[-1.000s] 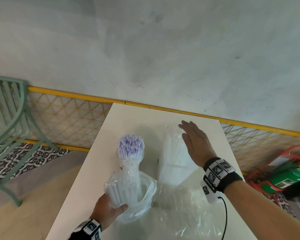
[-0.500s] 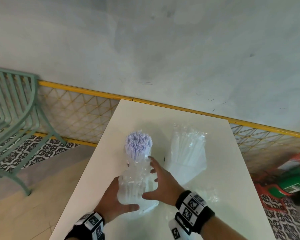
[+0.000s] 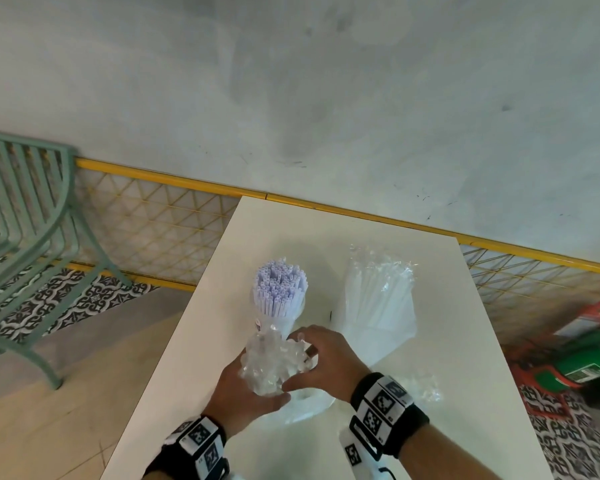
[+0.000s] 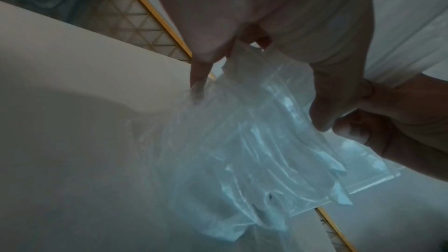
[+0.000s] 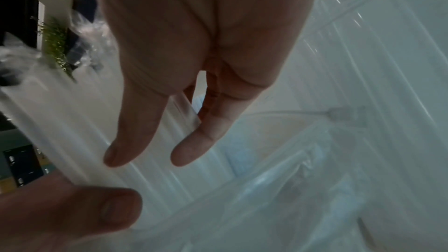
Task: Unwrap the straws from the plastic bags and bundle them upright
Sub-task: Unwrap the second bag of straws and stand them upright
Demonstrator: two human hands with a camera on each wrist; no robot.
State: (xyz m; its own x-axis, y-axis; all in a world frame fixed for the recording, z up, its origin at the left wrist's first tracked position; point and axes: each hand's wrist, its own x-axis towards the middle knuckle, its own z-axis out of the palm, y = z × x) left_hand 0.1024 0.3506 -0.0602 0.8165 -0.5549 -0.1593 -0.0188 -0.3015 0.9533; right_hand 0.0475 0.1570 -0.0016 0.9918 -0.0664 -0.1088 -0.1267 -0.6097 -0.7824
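A bundle of white straws stands upright on the white table, its top free of wrapping. A clear plastic bag is bunched round its lower part. My left hand grips the base of the bundle from the left, bag included. My right hand curls round the bunched bag from the right, thumb low and fingers over the top. In the left wrist view the crumpled bag hangs below my left hand. A second bundle, still inside its bag, stands to the right.
Loose clear plastic lies on the table by my right wrist. A green metal chair stands to the left of the table. A yellow mesh rail runs behind it. Red and green gear sits on the floor at right.
My right hand left the wrapped bundle on the right, came over to the left bundle and closed on its bag. The bag is now bunched tighter round the straws' lower part.
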